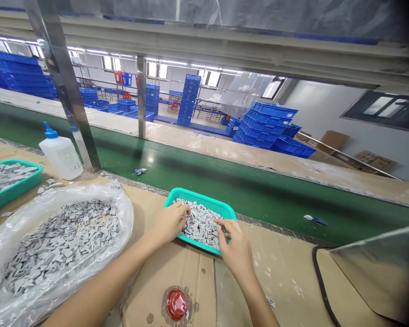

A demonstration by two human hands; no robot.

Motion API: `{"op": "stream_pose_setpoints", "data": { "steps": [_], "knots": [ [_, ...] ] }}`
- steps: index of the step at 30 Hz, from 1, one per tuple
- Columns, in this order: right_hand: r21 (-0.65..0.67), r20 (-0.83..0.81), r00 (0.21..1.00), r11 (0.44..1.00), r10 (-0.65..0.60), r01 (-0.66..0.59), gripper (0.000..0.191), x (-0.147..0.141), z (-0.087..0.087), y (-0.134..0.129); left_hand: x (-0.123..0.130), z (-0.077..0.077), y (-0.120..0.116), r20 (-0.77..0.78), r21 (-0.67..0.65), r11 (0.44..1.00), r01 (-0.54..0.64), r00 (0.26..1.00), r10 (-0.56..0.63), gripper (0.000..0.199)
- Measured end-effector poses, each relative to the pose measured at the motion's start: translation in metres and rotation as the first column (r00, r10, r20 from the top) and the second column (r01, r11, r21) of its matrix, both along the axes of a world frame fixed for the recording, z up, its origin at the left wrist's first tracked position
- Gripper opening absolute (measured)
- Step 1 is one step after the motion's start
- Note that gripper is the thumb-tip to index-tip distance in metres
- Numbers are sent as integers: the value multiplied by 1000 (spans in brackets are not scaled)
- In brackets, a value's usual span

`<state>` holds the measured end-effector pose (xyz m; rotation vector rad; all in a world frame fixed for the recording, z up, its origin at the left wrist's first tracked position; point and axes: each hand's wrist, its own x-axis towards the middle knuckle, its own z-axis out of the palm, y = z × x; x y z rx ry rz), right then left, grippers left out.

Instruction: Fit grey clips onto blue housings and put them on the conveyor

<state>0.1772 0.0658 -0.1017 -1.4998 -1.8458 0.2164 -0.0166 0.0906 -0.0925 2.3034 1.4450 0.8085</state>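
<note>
A green plastic basket [227, 210] of small light grey plastic pieces [201, 225] sits on the cardboard-covered bench in front of me. My left hand [172, 221] reaches over its left side, fingers bent and slightly apart, fingertips at the pieces. At the right side, my right hand [236, 247] has thumb and index finger apart over the same heap. No piece clearly shows held in either hand; the undersides of the fingers are partly hidden. To the left lies an open clear plastic bag [124, 213] with a large heap of similar grey pieces [68, 240].
A red round dish [176, 304] stands on a wet patch nearer me. At left are a blue-capped bottle [62, 156] and another green basket [17, 195]. Beyond runs a green conveyor belt [259, 195] carrying small blue items. A metal post [66, 91] rises at left.
</note>
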Motion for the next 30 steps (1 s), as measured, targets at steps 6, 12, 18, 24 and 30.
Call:
{"op": "stream_pose_setpoints", "data": {
  "steps": [6,12,18,24,30],
  "knots": [
    [82,-5,999,996,-38,38,25,-1,-3,-2,0,-7,6,-4,-13,999,35,999,-35,17],
    [170,-7,999,984,-43,43,26,0,-2,-2,0,-8,5,-48,-10,1000,8,999,-8,25],
    [218,9,997,974,-70,66,25,3,-3,-3,2,0,2,-110,-19,999,-28,994,26,22],
    [246,-2,996,965,-93,90,23,2,-4,-2,1,-1,5,-144,-66,998,-2,990,-7,29],
    [214,-20,998,975,-62,65,23,0,-3,-2,2,-1,2,-139,-56,998,-10,990,2,29]
  ]
}}
